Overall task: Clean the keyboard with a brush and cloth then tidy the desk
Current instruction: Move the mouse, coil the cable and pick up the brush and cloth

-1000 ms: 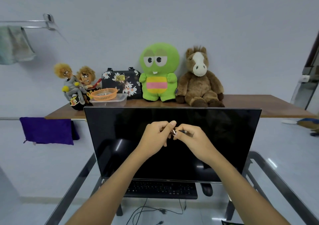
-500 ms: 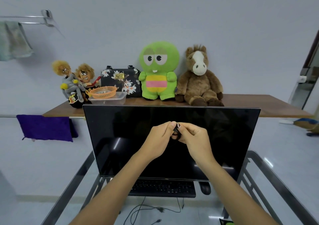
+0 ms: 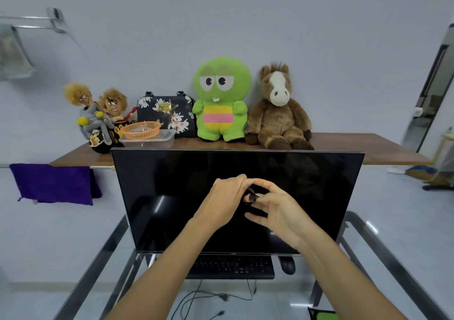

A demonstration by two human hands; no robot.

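Head cam: left hand (image 3: 222, 203) and right hand (image 3: 275, 211) meet mid-air, both pinching some small dark object (image 3: 251, 196), can't tell what, probably fiddling before cleaning. Flat black plastic keyboard (image 3: 231, 266) sits untouched below them, under the black monitor (image 3: 172, 196), on the glass counter (image 3: 368, 224).

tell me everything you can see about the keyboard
The keyboard is black, flat and low, with rows of dark keys bearing small pale markings, and it looks like plastic. It lies level on the glass desk, right below the bottom edge of the dark monitor, which hides its far edge. A black mouse sits just to its right, apart from it. Neither hand touches it; both are raised in front of the screen.
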